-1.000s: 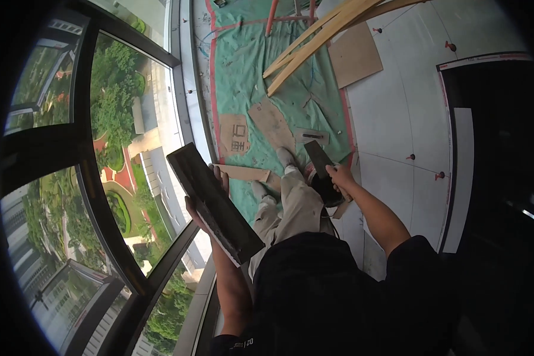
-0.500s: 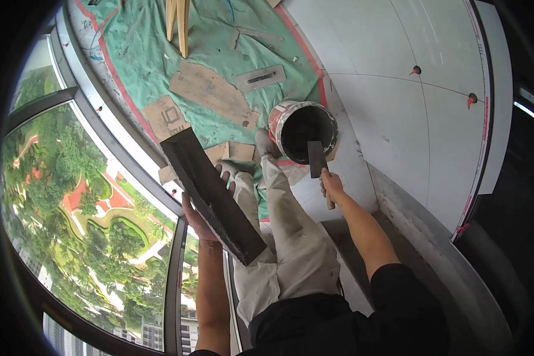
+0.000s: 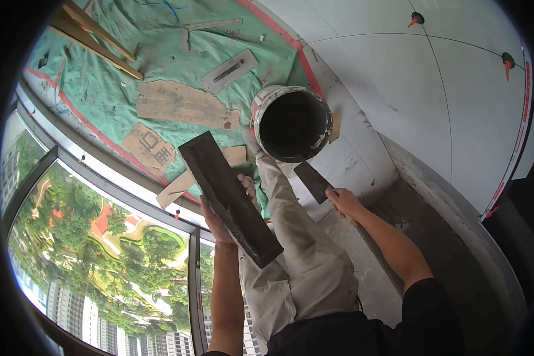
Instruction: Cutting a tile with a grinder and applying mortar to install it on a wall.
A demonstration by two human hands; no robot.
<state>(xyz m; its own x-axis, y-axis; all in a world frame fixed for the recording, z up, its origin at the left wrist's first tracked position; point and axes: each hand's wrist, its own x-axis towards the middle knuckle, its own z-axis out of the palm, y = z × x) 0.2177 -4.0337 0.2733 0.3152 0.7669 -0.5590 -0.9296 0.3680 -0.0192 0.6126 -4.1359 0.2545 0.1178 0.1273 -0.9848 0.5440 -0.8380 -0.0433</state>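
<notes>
My left hand is wrapped under a long narrow tile strip coated with dark grey mortar, its fingers showing past the far side. The strip lies slantwise above my legs. In my right hand is a trowel with a flat, dark, mortar-smeared blade. The blade points up and left, just below the rim of a bucket. Inside the round, mortar-crusted bucket it is dark; how full it is I cannot tell.
A green sheet edged with red tape covers the floor ahead. On it lie cardboard pieces, a flat plastering trowel and wooden legs. White wall panels stand right; a window runs along my left.
My right hand has drawn the trowel back from over the bucket's mouth to just outside its rim. The view has turned, and the tile strip stays in my left hand.
</notes>
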